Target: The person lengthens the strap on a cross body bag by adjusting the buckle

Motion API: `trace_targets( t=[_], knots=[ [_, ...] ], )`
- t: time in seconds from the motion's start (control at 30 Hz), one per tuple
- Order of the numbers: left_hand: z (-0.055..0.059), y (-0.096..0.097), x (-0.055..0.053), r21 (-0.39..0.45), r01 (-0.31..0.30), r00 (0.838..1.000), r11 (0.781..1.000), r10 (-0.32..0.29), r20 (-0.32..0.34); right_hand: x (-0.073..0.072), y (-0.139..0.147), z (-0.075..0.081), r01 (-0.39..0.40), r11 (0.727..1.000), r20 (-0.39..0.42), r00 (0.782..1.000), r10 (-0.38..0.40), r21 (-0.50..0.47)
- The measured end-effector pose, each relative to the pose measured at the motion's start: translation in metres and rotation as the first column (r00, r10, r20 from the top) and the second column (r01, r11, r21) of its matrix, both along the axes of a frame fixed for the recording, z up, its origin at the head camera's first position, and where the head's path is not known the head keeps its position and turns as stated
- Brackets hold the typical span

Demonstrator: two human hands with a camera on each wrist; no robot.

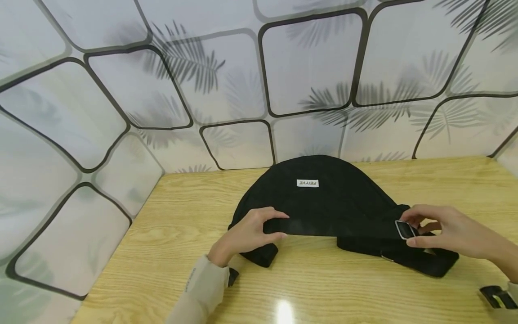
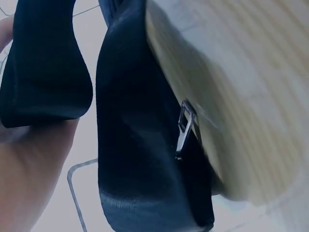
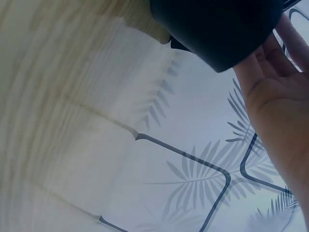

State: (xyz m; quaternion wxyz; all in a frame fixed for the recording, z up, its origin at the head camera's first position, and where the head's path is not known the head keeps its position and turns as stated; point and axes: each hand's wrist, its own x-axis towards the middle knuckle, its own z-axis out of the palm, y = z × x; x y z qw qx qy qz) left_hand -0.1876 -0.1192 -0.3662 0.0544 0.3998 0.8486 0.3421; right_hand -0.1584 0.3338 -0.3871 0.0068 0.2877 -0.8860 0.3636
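Observation:
A black half-round shoulder bag (image 1: 323, 202) lies on the wooden table, curved edge away from me, its white label (image 1: 307, 183) reading upside down. My left hand (image 1: 252, 230) grips the left part of the straight near edge, thumb below and fingers above. At the right end my right hand (image 1: 451, 231) pinches the black strap (image 1: 439, 265) beside a square metal buckle (image 1: 404, 230). A second metal piece (image 2: 186, 129) shows on the strap in the left wrist view. Black material (image 3: 217, 31) covers the right fingertips in the right wrist view.
The pale wood table (image 1: 170, 252) runs back to a patterned curtain (image 1: 226, 99) with leaf prints, which also closes off the left side. A short black strap end (image 1: 263, 255) pokes out below the bag near my left wrist.

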Motion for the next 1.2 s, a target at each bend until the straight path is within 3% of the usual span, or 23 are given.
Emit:
trace_targets(
  t=[0.13, 0.37, 0.5, 0.73, 0.93, 1.1, 1.2],
  knots=[
    [-0.001, 0.002, 0.001, -0.094, -0.006, 1.0, 0.996, 0.006, 0.003, 0.002, -0.001, -0.002, 0.033, 0.999, 0.06, 0.998, -0.035, 0.034],
    [0.0, 0.01, 0.002, -0.263, -0.017, 1.0, 0.965, 0.021, 0.011, 0.003, -0.01, -0.002, 0.017, 0.981, 0.014, 1.0, -0.02, 0.194],
    [0.003, 0.013, 0.004, -0.324, -0.013, 1.0, 0.946, 0.006, -0.021, 0.007, -0.009, 0.004, 0.057, 0.965, 0.025, 0.998, -0.065, 0.254],
    [0.012, 0.02, 0.005, -0.398, -0.056, 0.994, 0.916, 0.013, -0.11, 0.014, -0.001, 0.013, 0.129, 0.945, -0.112, 0.989, -0.1, 0.3],
    [0.019, 0.033, 0.003, -0.405, -0.064, 0.989, 0.912, 0.003, -0.149, 0.017, 0.008, 0.014, 0.059, 0.951, -0.172, 0.985, -0.006, 0.305],
    [0.019, 0.05, 0.0, -0.424, -0.05, 0.988, 0.905, -0.019, -0.156, 0.019, 0.014, 0.011, 0.016, 0.948, -0.135, 0.99, 0.028, 0.317],
    [0.018, 0.059, -0.002, -0.455, -0.045, 0.984, 0.889, -0.039, -0.174, 0.019, 0.017, 0.008, -0.021, 0.949, -0.092, 0.994, 0.052, 0.315]
  ],
)
